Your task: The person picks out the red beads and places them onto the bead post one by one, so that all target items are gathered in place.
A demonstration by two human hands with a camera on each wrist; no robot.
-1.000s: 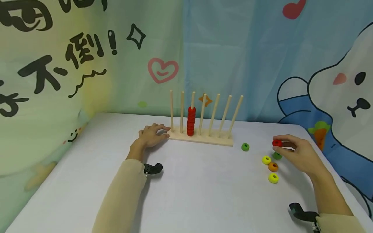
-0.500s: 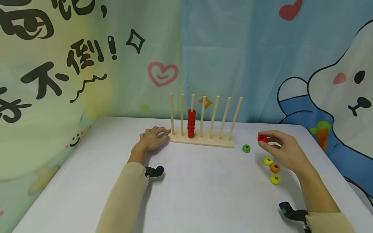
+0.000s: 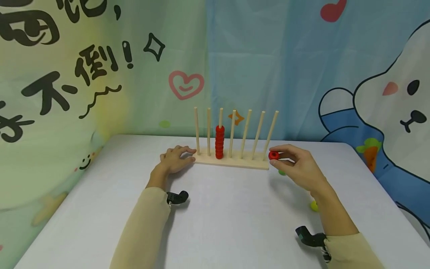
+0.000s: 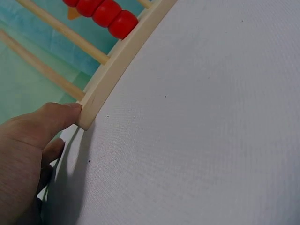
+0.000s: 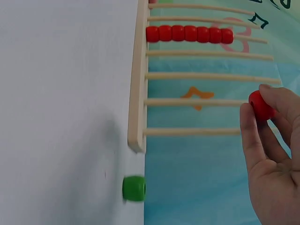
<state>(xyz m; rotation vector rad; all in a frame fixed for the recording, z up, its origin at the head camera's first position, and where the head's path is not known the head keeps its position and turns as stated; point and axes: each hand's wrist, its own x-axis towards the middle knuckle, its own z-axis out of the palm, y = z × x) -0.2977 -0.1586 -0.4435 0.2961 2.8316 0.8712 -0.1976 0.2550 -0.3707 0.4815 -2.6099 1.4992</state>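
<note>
A wooden peg rack (image 3: 231, 161) with a row of upright pegs stands at the back of the table. Red beads (image 3: 219, 144) are stacked on its third peg from the left. My left hand (image 3: 174, 160) grips the left end of the rack's base, thumb (image 4: 65, 112) against the corner. Between thumb and fingers, my right hand (image 3: 300, 166) pinches a single red bead (image 5: 262, 107). That bead is in the air by the rack's right end, close to the rightmost pegs in the right wrist view, its hole partly showing.
Below the right hand, a green bead (image 5: 133, 188) lies just off the rack's right end. A yellow bead (image 3: 314, 206) shows beside the right forearm, which hides other beads. A printed cloth (image 3: 248, 56) hangs behind the white table (image 3: 235, 216).
Holding the red bead, my right hand has moved left from the loose beads to the rack's right end. My left hand has stayed at the base's left end.
</note>
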